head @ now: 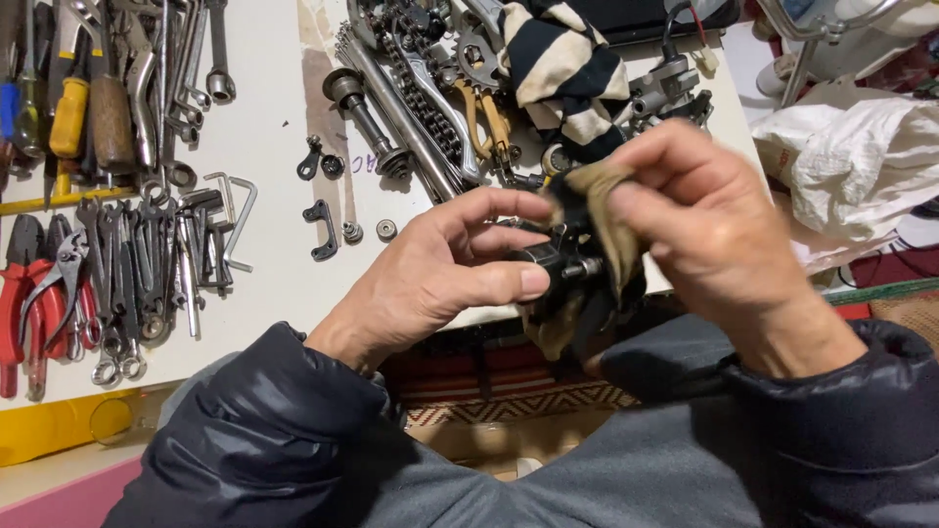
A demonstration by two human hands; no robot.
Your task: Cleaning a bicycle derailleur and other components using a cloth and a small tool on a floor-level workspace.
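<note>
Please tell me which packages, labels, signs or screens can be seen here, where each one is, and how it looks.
White plastic bag: right edge, beside the table, crumpled, with a small reddish print.
Faint reddish lettering: on the white table top, near the metal parts.
No screen or sign is clearly visible.

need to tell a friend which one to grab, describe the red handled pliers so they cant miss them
Start at the white worktable and go to its left edge, where wrenches lie in a heap. The red-handled pliers lie at the heap's far left, below the yellow-handled screwdriver. They are the only red-gripped tools among bare grey steel.
</note>
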